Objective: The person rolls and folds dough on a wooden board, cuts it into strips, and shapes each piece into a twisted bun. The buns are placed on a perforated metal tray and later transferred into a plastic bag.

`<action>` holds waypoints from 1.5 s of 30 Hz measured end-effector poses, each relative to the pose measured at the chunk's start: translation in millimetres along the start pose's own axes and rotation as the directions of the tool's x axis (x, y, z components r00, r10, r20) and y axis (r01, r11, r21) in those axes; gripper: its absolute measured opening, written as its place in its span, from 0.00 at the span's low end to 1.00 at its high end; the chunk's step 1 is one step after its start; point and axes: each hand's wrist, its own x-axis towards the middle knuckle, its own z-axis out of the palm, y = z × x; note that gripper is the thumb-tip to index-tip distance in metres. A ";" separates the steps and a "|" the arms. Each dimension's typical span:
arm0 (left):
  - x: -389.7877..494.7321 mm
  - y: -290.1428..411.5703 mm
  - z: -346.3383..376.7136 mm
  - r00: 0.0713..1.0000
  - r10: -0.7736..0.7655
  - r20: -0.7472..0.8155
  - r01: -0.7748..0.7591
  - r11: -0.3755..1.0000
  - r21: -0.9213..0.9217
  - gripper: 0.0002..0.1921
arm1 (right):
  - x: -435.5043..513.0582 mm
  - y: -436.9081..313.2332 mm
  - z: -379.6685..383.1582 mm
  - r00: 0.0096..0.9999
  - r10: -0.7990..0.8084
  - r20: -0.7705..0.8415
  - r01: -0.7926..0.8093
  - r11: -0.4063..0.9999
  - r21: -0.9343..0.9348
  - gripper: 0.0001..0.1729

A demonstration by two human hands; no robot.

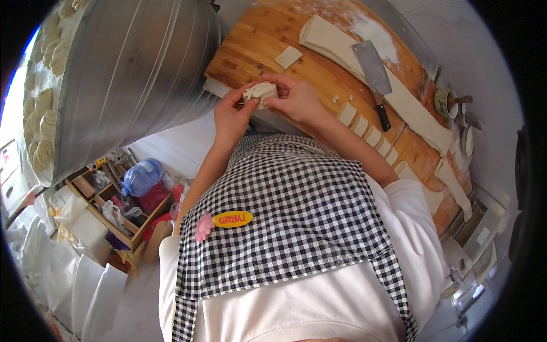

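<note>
Between my left hand (235,111) and my right hand (297,98) is a small lump of pale dough (261,93), gripped by the fingers of both just beyond the wooden board's near edge. A square dough piece (288,57) lies flat on the board (256,42) beyond my hands. The cleaver (372,68), with a black handle, rests across a long thick dough strip (410,107). Several cut dough pieces (360,125) stand in a row beside my right forearm, with small crumbs near them.
White flour (376,36) is scattered at the board's far side. Cups (445,102) with wooden-handled tools stand by the wall on the right. A large metal surface (128,64) at the left borders shaped dough pieces (46,128). Below it, a wooden box (141,235) holds bags beside a blue plastic bottle (143,177).
</note>
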 end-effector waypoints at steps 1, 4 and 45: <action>-0.9 1.7 2.5 0.999 0.033 -0.007 -0.033 0.999 -0.017 0.14 | -3.2 -2.7 0.9 0.999 -0.034 0.001 0.034 0.997 -0.068 0.22; -3.9 7.0 11.8 0.999 -0.034 -0.042 0.026 0.984 -0.177 0.10 | -11.4 -10.6 0.3 0.999 0.026 -0.041 -0.031 0.993 -0.115 0.18; -30.2 23.4 15.8 0.973 -0.197 0.118 0.226 0.912 -0.341 0.20 | -20.7 31.3 -22.3 0.992 0.121 0.042 -0.127 0.896 0.426 0.16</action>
